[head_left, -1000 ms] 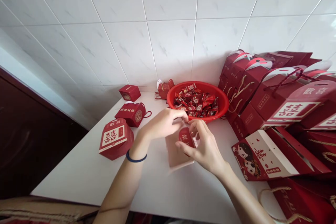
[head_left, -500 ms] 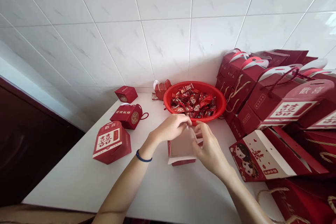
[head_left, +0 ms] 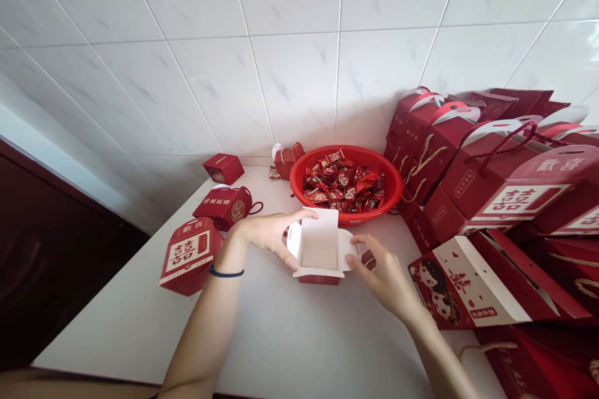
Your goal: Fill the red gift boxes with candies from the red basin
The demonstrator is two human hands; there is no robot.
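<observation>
A small red gift box (head_left: pixel 319 278) with a white inside stands on the table in front of me, its top flaps folded outward. The inside looks bare. My left hand (head_left: pixel 276 238) holds the box's left side, thumb at the near corner and a finger at the far one. On the other side, my right hand (head_left: pixel 377 268) pinches the rounded right flap between thumb and fingers. Directly behind the box is a red plastic basin (head_left: pixel 299 176) heaped with wrapped candies (head_left: pixel 344 181).
Several closed red boxes (head_left: pixel 189 255) stand along the table's left side. Stacked red gift boxes with rope handles (head_left: pixel 500 168) fill the right, and a cream-and-red box (head_left: pixel 468 280) lies before them. A tiled wall (head_left: pixel 294 87) bounds the back of the white table (head_left: pixel 281 336).
My hands have moved apart from above the box to its two sides. The box's flaps now spread outward, and its inside shows.
</observation>
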